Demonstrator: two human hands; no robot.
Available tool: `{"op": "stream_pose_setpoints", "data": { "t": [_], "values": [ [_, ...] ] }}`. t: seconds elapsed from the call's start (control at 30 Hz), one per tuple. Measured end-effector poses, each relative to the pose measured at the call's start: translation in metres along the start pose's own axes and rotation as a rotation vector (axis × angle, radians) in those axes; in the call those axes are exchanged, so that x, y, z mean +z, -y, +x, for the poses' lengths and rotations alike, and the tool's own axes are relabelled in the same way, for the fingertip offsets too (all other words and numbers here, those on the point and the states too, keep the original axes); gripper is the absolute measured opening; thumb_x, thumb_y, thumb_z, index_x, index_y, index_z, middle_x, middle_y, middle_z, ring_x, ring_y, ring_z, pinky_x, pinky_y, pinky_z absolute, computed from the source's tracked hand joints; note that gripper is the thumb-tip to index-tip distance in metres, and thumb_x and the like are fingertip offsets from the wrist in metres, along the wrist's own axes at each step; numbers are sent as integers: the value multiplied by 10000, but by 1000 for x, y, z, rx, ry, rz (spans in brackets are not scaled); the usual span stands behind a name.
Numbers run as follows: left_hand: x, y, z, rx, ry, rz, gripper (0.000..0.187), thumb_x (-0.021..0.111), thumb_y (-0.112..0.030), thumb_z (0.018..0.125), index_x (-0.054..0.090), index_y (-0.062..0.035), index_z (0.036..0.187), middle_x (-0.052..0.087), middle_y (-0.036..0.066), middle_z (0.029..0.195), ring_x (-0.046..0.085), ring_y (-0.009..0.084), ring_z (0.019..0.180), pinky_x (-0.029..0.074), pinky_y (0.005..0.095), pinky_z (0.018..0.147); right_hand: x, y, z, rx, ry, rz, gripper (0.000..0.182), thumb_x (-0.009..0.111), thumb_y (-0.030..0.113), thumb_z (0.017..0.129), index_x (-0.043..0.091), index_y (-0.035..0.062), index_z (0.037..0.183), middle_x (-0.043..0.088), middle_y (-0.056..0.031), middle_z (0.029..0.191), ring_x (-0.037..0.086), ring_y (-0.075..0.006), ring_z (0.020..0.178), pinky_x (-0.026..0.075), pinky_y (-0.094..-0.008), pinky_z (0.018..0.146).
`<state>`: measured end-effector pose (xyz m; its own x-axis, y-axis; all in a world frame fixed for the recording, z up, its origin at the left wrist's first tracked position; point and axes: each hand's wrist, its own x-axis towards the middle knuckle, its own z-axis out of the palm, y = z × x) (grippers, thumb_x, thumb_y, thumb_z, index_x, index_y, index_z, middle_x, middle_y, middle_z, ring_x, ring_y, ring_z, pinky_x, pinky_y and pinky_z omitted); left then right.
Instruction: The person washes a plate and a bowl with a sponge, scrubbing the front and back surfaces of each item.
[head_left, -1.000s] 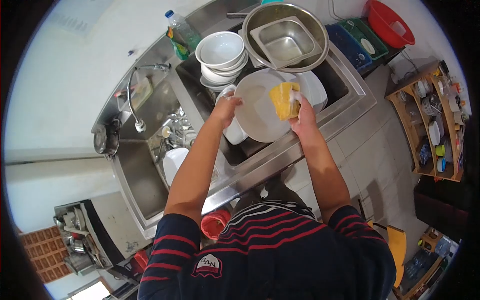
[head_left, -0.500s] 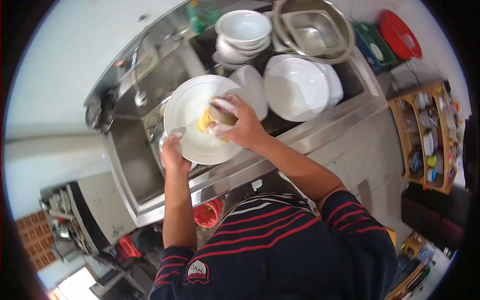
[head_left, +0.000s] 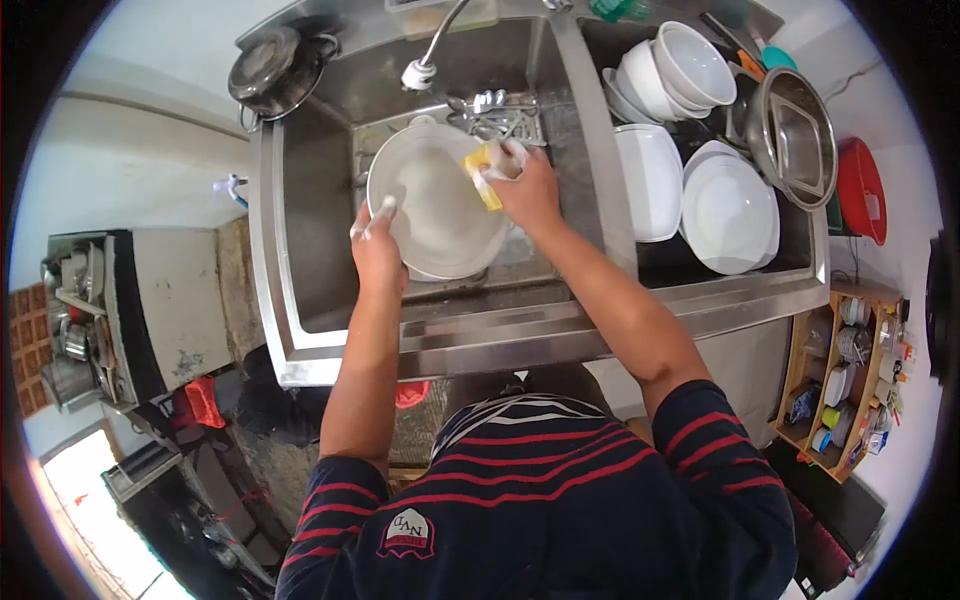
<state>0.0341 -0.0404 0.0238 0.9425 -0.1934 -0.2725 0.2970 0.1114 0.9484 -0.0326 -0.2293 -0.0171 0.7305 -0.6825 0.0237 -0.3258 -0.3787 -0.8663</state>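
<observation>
A large round white plate (head_left: 435, 205) is tilted over the left sink basin (head_left: 312, 230). My left hand (head_left: 378, 248) grips its left rim, with the thumb on the upper face and the fingers underneath. In my right hand (head_left: 530, 190) is a yellow sponge (head_left: 482, 178), pressed at the plate's right edge. White suds coat the fingers of that hand, and some foam shows on the left thumb. Behind the plate, spoons and other cutlery (head_left: 505, 122) lie in the basin, partly hidden. The tap spout (head_left: 420, 74) hangs just beyond the plate.
Right of the divider stand stacked white bowls (head_left: 690, 68), a rectangular white dish (head_left: 650, 185) and white plates (head_left: 730, 215). A metal basin (head_left: 822, 150) leans at the far right, near a red basin (head_left: 862, 190). A dark pot (head_left: 270, 75) sits on the back-left corner.
The view has swung to the right. My hands have brought the plate over the left basin, and the sponge has gone from the plate's middle to its right edge.
</observation>
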Motion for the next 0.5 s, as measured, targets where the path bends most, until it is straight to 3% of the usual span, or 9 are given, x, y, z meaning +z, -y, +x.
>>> {"op": "stream_pose_setpoints", "data": {
  "t": [0.1,0.13,0.2,0.27,0.33,0.37,0.47,0.5],
  "values": [
    [-18,11,23,-150,117,95,380,547,-287,939,592,-17,1202,632,83,934,575,160,869,454,280,757,24,4,9,-204,-113,-121,461,774,277,705,637,63,1089,547,-172,1138,540,-351,1062,447,-429,914],
    [-19,16,28,-160,116,93,380,547,-287,939,592,-17,1202,632,83,934,575,160,869,454,280,757,32,8,10,-198,-107,-127,461,774,277,705,637,63,1089,547,-172,1138,540,-351,1062,447,-429,914],
    [-16,25,38,-138,152,79,356,533,-261,945,588,-24,1205,635,81,960,580,159,884,476,305,740,51,18,14,-398,-92,-67,496,790,241,705,637,21,1122,563,-190,1146,549,-348,1089,447,-407,933],
    [-10,14,39,-165,165,-57,348,511,-238,960,559,-32,1236,628,99,1039,590,184,924,492,340,741,66,22,0,-426,-29,-7,458,775,279,718,655,66,1105,530,-189,1217,525,-358,1132,438,-415,955],
    [-15,5,55,-214,147,-170,358,507,-210,966,513,-25,1273,604,125,1126,595,222,1001,502,372,806,68,36,-14,-602,140,-10,509,797,294,687,657,69,1122,538,-187,1227,532,-355,1145,440,-403,968],
    [-15,-2,59,-241,90,-245,389,511,-214,966,480,-9,1296,588,133,1160,594,244,1045,501,377,856,65,32,-15,-628,262,129,527,807,297,667,659,80,1125,558,-164,1204,535,-338,1149,440,-397,974],
    [-27,0,73,-242,119,-255,416,518,-235,966,468,13,1296,586,139,1164,591,247,1065,503,378,877,36,22,-1,-660,448,66,515,806,272,658,664,101,1123,574,-138,1189,538,-320,1149,434,-390,988],
    [-24,-5,70,-247,90,-239,409,522,-234,962,484,22,1279,595,136,1157,597,242,1044,504,363,850,28,21,8,-618,496,-71,495,801,219,656,678,100,1120,530,-124,1300,506,-303,1208,408,-380,1038]
  ]
}}
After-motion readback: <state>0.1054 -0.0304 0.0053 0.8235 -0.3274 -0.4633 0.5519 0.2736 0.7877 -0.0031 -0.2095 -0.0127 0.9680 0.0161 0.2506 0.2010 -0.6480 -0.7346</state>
